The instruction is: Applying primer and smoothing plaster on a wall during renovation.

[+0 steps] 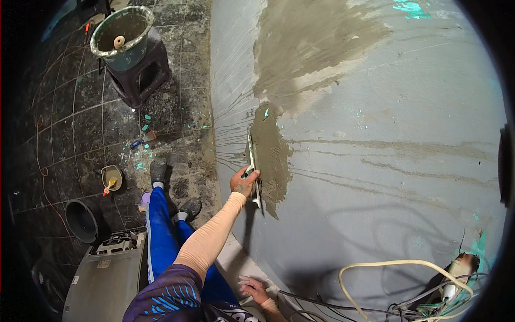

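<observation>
My left hand [244, 182], in a beige sleeve, is closed around the handle of a plastering trowel [250, 150]. The trowel's long blade is seen nearly edge-on, at the left border of a patch of wet grey-brown mortar [272, 155] on the grey wall [365, 198]. Whether the blade touches the mortar all along I cannot tell. Low down, beside a pale ledge [241, 268], my right hand [254, 288] has its fingers apart and holds nothing. A larger smeared mortar area [306, 48] lies above the patch.
A mortar bucket [120, 60] stands on a dark plastic stool [140, 80]. On the dark tiles lie a scraper [144, 140], a small tub with a brush [111, 180] and a black bucket [81, 221]. A grey appliance [104, 284] is at lower left. Cables [397, 263] hang at lower right.
</observation>
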`<state>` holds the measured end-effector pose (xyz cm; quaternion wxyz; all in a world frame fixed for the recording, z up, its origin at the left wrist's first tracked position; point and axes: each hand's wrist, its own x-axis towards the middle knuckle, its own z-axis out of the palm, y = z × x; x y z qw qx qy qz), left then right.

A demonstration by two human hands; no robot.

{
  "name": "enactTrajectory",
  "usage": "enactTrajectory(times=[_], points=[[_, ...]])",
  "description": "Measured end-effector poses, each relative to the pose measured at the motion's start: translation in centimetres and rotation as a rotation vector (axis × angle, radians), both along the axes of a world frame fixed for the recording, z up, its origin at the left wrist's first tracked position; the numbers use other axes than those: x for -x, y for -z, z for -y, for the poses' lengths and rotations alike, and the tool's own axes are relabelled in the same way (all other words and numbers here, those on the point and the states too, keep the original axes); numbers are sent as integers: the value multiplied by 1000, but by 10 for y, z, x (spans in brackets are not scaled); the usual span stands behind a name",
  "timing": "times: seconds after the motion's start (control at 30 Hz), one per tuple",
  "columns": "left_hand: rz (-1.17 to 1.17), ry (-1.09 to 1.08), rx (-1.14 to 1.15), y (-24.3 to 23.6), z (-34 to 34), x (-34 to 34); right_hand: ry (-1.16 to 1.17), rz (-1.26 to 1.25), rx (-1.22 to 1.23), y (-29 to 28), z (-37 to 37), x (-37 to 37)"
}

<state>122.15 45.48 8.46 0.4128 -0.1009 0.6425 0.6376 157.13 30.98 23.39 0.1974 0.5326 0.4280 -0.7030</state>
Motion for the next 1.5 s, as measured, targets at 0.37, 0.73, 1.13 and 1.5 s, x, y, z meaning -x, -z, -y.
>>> enactTrajectory(times=[0.37, 0.73, 1.13, 1.5], points=[[-443, -27, 79, -79, -1, -39, 15, -12, 2, -3, 1, 0], [-243, -24, -285, -110, 40, -29, 25, -26, -41, -10, -11, 10], [-222, -59, -24, 8, 45, -14, 11, 13, -16, -13, -15, -6], [-288, 60, 90, -40, 4, -40, 80, 59, 17, -15, -14, -27]])
